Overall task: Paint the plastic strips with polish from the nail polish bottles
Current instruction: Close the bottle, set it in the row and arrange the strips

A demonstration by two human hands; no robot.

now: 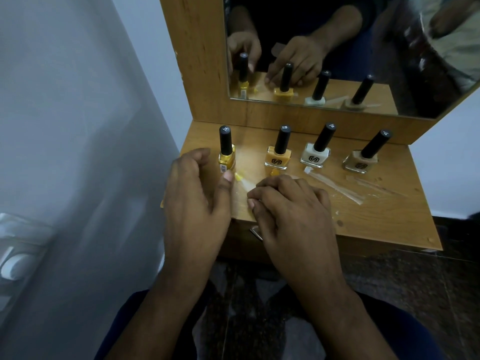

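The yellow bottle (226,152) stands capped at 1 o'clock just beyond the left hand (193,193), grip loosely curled and empty; the right hand (291,209), grip curled, presses a clear strip (242,184) whose long axis runs 11-to-5 on the desk (376,214).

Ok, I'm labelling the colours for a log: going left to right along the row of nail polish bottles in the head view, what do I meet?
yellow bottle → orange bottle → white bottle → beige bottle. All four stand capped.

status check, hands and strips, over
Left hand open beside capped yellow polish bottle. Right hand curled over clear plastic strip. All caps on.
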